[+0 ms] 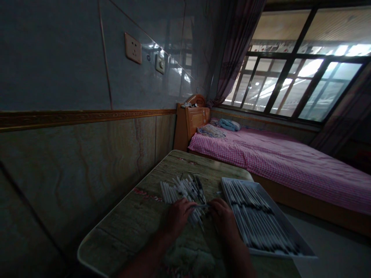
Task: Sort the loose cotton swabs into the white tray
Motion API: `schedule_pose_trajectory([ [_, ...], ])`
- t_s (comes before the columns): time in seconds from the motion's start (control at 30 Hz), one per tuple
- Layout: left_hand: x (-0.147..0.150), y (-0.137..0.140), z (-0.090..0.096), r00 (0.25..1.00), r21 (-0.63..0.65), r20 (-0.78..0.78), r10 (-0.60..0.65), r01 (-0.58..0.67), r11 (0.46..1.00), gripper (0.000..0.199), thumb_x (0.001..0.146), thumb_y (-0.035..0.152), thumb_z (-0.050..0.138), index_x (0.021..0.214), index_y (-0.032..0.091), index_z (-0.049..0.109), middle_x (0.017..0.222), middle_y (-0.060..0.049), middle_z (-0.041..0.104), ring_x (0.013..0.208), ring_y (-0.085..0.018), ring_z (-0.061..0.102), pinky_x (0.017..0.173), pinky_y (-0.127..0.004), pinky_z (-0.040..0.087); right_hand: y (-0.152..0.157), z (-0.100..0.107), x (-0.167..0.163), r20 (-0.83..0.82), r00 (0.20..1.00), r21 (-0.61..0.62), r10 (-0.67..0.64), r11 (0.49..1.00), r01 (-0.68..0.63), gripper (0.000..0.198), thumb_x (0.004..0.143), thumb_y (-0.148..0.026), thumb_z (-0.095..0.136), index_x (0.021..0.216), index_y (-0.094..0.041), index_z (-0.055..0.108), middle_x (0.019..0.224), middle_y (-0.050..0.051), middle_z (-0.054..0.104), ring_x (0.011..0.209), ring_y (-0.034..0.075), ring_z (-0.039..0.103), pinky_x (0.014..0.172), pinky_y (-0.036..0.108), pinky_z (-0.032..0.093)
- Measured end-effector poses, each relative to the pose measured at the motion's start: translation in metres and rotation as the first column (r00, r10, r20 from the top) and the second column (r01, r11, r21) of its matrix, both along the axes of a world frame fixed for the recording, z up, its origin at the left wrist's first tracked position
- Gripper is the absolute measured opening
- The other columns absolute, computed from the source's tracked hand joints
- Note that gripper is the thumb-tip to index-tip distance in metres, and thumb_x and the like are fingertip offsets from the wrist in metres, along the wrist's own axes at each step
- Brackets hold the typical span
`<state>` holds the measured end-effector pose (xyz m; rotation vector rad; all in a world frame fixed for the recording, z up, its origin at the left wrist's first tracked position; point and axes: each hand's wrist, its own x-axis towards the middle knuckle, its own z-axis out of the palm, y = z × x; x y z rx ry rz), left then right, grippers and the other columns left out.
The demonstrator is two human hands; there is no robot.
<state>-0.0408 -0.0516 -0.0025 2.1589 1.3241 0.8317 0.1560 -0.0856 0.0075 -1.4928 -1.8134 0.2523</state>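
My left hand [180, 213] and my right hand [223, 217] are close together over the table, fingers pinched. Between them a thin, pale pen [200, 205] lies level, gripped at one end by each hand; blur hides its finer detail. Just beyond and beneath my fingers spreads a loose pile of white pen barrels [169, 192]. Several dark pen parts [199, 185] lie at the pile's right side. To the right of my right hand, a shallow white tray [292, 222] holds two rows of white pens [255, 220] with dark ends.
The wood-patterned table [121, 231] has rounded corners and stands along the tiled wall [72, 162]. Past its far edge is a bed [261, 150] with a pink checked cover and a wooden headboard [197, 119]. The tray reaches over the table's right edge.
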Motion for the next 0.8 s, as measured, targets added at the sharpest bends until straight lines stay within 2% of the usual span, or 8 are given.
schedule_pose_trajectory([
  [0.17,-0.004,0.004,-0.003,0.998,0.037,-0.025,-0.065,0.066,0.997,0.023,0.088,0.024,0.053,0.102,0.027,0.071,0.093,-0.003,0.068,0.094,-0.017,0.062,0.082,-0.026,0.045,-0.002,0.005,0.005,0.069,0.997,-0.072,0.029,0.997,-0.024,0.024,0.084,-0.019,0.052,0.095,-0.022,0.073,0.097,0.006,0.069,0.091,0.019,0.062,0.081,0.027,0.046],
  [0.27,-0.005,0.004,-0.006,0.996,0.055,-0.032,-0.082,0.083,0.995,0.023,0.088,0.024,0.053,0.102,0.027,0.071,0.094,-0.003,0.069,0.094,-0.017,0.062,0.081,-0.026,0.045,-0.004,0.009,0.005,0.052,0.997,-0.101,0.052,0.994,-0.046,0.024,0.084,-0.020,0.051,0.093,-0.021,0.073,0.094,0.005,0.069,0.087,0.018,0.063,0.077,0.025,0.046],
  [0.5,-0.006,0.001,-0.005,0.992,0.165,-0.113,-0.063,0.082,0.983,0.023,0.089,0.023,0.052,0.102,0.026,0.071,0.091,-0.004,0.069,0.088,-0.018,0.062,0.077,-0.027,0.046,-0.002,0.008,0.006,-0.114,0.987,-0.110,0.109,0.986,-0.122,0.017,0.078,-0.022,0.055,0.081,-0.019,0.072,0.080,0.003,0.068,0.077,0.018,0.062,0.069,0.025,0.046],
  [0.63,-0.007,0.002,-0.006,0.991,0.224,-0.119,-0.066,0.092,0.970,0.024,0.090,0.022,0.051,0.104,0.025,0.070,0.090,-0.005,0.069,0.089,-0.019,0.062,0.076,-0.028,0.046,0.001,0.002,0.007,-0.266,0.961,-0.134,0.072,0.985,-0.111,0.016,0.076,-0.025,0.059,0.080,-0.019,0.073,0.078,0.003,0.069,0.075,0.019,0.063,0.067,0.026,0.047],
  [0.7,-0.007,0.003,-0.008,0.994,0.218,-0.088,-0.069,0.087,0.972,0.024,0.089,0.022,0.051,0.104,0.025,0.070,0.090,-0.005,0.069,0.090,-0.020,0.062,0.077,-0.028,0.046,0.001,0.000,0.005,-0.331,0.943,-0.163,0.035,0.982,-0.094,0.017,0.076,-0.027,0.059,0.081,-0.018,0.072,0.078,0.003,0.069,0.074,0.019,0.062,0.066,0.026,0.047],
  [0.8,-0.006,0.003,-0.009,0.995,0.137,0.016,-0.096,0.093,0.986,0.024,0.089,0.022,0.050,0.102,0.024,0.070,0.094,-0.004,0.070,0.091,-0.018,0.063,0.079,-0.026,0.046,0.001,0.001,-0.001,-0.393,0.919,-0.160,0.027,0.982,-0.097,0.026,0.082,-0.035,0.055,0.091,-0.016,0.070,0.075,0.002,0.067,0.070,0.018,0.060,0.063,0.026,0.046],
])
